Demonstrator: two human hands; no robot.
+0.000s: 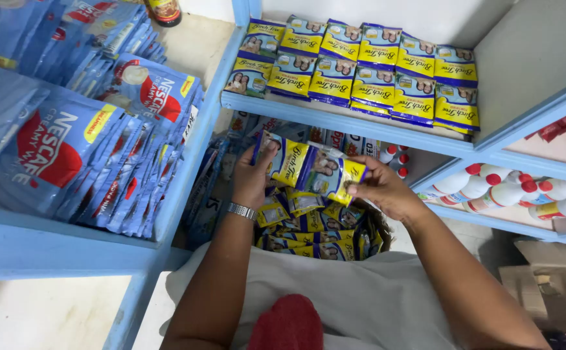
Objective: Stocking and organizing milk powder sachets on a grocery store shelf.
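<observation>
Currently, the left hand [252, 178] and right hand [381, 189] each grasp one end of a yellow-and-blue sachet strip [309, 170]. Matching sachets [361, 74] line the blue shelf [335, 118] above; blue-and-red packets [69, 155] stand left.

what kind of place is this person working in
Most likely a small shop or its stockroom. Blue shelves carry neat rows of yellow-and-blue sachets, blue pouches fill the next bay, and white bottles with red caps lie lower down.

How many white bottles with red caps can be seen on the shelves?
About 8: six lying on the right lower shelf, two smaller ones behind the packets held in the hands. More may be hidden.
</observation>
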